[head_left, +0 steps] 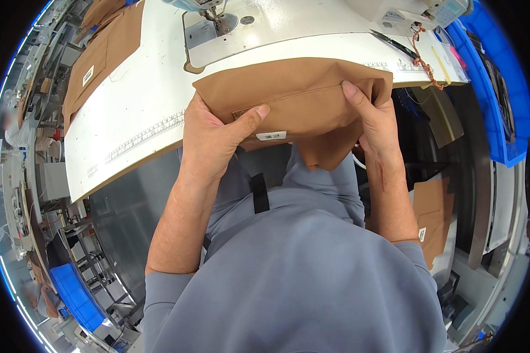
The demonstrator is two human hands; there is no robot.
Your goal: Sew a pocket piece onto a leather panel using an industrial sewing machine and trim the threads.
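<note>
A brown fabric piece with a stitched seam and a small white label is stretched between my two hands at the table's front edge. My left hand grips its left side, thumb on top near the seam's end and fingers hidden beneath. On the right side, my right hand pinches the cloth, its thumb pressing near the other end of the seam. Part of the fabric hangs down below the table edge, over my lap. Just beyond the cloth stands the sewing machine, its presser foot above the metal plate.
Brown fabric pieces lie at the table's far left. Black thread snips and an orange cord rest at the right. A blue bin stands beside the table. Another brown piece lies low on the right.
</note>
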